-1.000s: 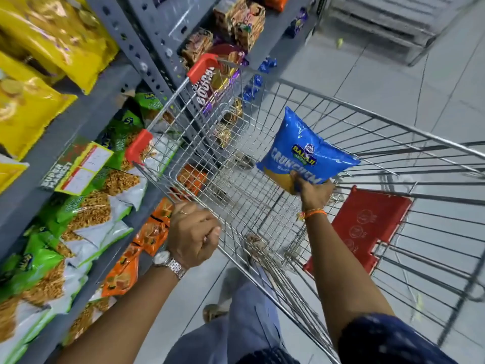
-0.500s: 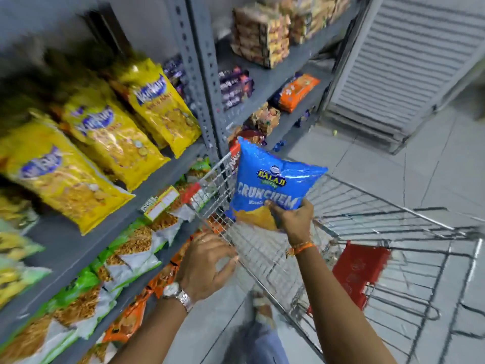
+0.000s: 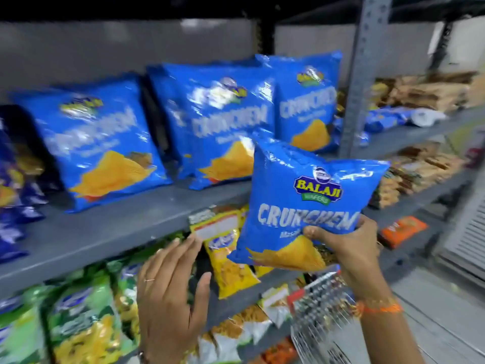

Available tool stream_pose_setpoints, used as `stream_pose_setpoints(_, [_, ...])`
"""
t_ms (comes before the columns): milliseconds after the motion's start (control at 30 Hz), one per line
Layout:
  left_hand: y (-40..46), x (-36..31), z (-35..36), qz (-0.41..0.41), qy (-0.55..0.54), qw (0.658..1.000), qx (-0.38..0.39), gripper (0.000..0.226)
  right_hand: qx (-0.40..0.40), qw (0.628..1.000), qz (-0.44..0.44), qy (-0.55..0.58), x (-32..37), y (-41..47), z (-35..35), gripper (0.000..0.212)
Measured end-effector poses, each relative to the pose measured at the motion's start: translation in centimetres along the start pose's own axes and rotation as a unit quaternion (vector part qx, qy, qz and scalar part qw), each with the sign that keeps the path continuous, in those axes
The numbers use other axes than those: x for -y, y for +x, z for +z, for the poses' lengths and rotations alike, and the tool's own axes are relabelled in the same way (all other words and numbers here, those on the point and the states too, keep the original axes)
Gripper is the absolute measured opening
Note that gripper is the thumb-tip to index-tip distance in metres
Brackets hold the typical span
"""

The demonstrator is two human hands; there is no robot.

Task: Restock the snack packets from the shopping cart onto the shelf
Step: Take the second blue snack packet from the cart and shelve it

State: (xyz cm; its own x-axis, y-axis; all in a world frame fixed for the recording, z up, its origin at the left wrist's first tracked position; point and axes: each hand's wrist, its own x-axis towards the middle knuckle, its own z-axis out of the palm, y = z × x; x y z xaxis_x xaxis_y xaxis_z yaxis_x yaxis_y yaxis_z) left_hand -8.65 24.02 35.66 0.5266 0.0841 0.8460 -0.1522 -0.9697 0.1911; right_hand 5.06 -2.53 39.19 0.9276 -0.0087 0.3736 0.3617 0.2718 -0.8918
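Since the earlier frame the right hand [image 3: 346, 248] has lifted the blue packet [image 3: 301, 203] from cart [image 3: 322, 324] height to the shelf [image 3: 110, 227], gripping its lower edge. The left hand [image 3: 170, 292] hangs open, empty. Seat the packet upright beside the matching row [image 3: 223, 119] above.

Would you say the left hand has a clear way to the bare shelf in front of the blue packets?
Probably yes: the left hand is open and empty just below the shelf, with nothing between them.

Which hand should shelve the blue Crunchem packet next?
Right. The right hand already grips the blue packet by its lower edge, raised beside the matching packets on the shelf. The left hand is open and empty, lower down.
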Motion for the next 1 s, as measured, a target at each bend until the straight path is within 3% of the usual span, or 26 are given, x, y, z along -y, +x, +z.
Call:
stream_pose_setpoints(167, [1.8, 4.9, -6.4, -0.112, 0.135, 0.984, 0.028, 0.069, 0.094, 0.992, -0.057, 0.054, 4.1, 1.5, 7.9, 0.045])
stream_pose_setpoints(300, [1.6, 7.3, -8.3, -0.139, 0.229, 0.961, 0.072, 0.075, 0.138, 0.987, -0.075, 0.046, 5.2, 3.7, 15.1, 0.059])
stream_pose_setpoints(533, [-0.4, 9.0, -9.1, -0.18, 0.302, 0.93, 0.108, 0.078, 0.23, 0.973, -0.015, 0.003, 4.4, 5.1, 24.4, 0.04])
stream_pose_setpoints(733, [-1.5, 9.4, -8.8, -0.164, 0.323, 0.923, 0.129, 0.081, 0.271, 0.962, 0.019, 0.009, 1.3, 6.1, 26.6, 0.049])
stream_pose_setpoints(900, [-1.2, 9.3, -8.5, -0.169, 0.321, 0.923, 0.124, 0.082, 0.367, 0.929, 0.036, 0.033, 1.3, 7.8, 25.9, 0.096])
stream_pose_setpoints(1000, [-1.3, 9.3, -8.3, -0.159, 0.322, 0.925, 0.124, 0.08, 0.343, 0.938, 0.013, 0.051, 0.8, 7.6, 25.9, 0.094])
